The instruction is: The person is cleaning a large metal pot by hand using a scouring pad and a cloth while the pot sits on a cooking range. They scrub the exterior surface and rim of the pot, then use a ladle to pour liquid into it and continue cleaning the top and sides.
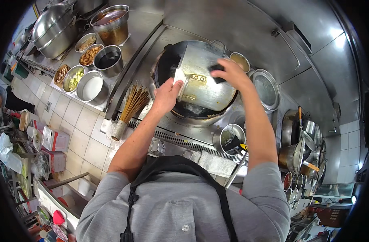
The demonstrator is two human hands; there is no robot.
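A large aluminium pot (207, 90) lies tipped on its side over a big dark wok (169, 60), its riveted handle facing me. My left hand (169, 92) grips that handle through a folded white cloth (180, 76). In my right hand (234, 72) is a black scouring pad (217, 73), pressed against or held just over the pot's side. Brownish stains mark the metal near the rivets and lower edge. What the pot covers inside the wok is hidden.
A bamboo wok brush (130, 109) leans left of the wok. Bowls and pots of ingredients, including a pot of white contents (92, 87), fill the left counter. To the right are a metal pot with utensils (232, 139), a round metal lid (266, 89) and stacked pans (293, 133).
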